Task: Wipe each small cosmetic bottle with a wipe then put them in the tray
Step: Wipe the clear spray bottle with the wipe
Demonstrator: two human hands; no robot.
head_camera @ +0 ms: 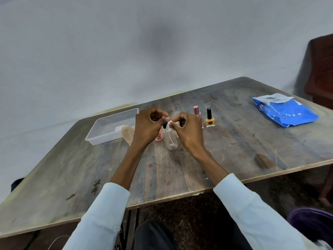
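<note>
here both hands [168,127] pinch a wipe [169,123] above a scuffed wooden table [234,145] by a grey wall [126,51].

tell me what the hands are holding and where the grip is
Both hands pinch a small white wipe at its top edge, above the clear bottle.
</note>
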